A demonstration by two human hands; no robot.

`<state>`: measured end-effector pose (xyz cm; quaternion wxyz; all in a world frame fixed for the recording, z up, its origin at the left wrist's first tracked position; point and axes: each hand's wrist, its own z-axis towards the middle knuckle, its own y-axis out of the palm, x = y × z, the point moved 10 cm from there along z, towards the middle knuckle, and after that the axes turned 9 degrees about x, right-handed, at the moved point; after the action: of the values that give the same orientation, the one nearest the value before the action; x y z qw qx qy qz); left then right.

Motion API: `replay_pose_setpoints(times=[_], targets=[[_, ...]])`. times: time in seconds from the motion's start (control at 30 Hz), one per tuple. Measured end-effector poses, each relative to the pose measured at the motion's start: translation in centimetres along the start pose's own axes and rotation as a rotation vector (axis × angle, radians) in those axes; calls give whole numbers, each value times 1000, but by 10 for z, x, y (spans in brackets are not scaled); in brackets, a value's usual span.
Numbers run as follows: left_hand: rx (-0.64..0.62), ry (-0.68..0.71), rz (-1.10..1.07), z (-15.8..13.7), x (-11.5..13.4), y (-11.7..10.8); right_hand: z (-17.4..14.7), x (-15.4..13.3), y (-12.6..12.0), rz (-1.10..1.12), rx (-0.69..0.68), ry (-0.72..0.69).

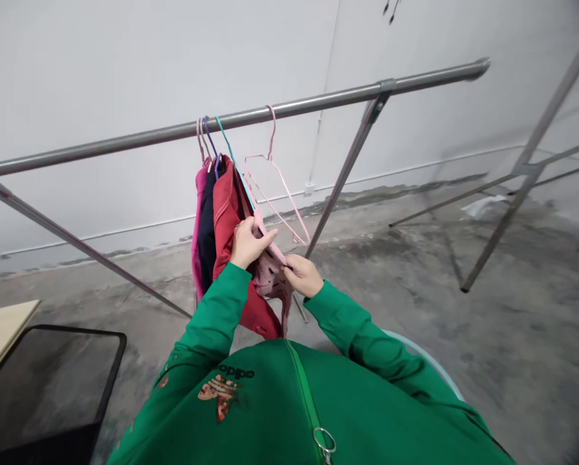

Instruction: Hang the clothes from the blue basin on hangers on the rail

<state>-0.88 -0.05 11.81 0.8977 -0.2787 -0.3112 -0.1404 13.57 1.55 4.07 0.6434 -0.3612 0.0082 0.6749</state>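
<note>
A pink garment with dark marks (269,276) hangs from a light-blue hanger (225,137) on the metal rail. My left hand (247,245) grips its upper part, thumb stretched across the cloth. Lower and to the right, my right hand (303,274) pinches the garment's edge between thumb and fingers. Close behind on the left hang a red garment (224,213), a dark navy one (207,226) and a bright pink one (197,248), each beside the other. To the right, a bare pink hanger (289,197) hooks over the rail.
The metal rail (139,139) runs across on slanted legs. Another metal stand (526,169) is at the right. A cream board (3,329) and a black-framed panel (52,368) lie at lower left. Behind my right arm shows a pale-blue rim (430,358).
</note>
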Motion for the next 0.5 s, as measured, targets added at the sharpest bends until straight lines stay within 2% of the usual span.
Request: replay_pose_setpoints(times=[0.17,0.27,0.37,0.5], targets=[[206,269,258,-15,27,-25,-4,13,4,-36,-28,167],[230,419,288,-31,37,-32,-7,12,9,4,-50,252],[214,451,228,-44,34,-38,-11,6,17,85,-71,326],[167,403,116,-55,23,-44,-18,-7,26,255,-50,350]])
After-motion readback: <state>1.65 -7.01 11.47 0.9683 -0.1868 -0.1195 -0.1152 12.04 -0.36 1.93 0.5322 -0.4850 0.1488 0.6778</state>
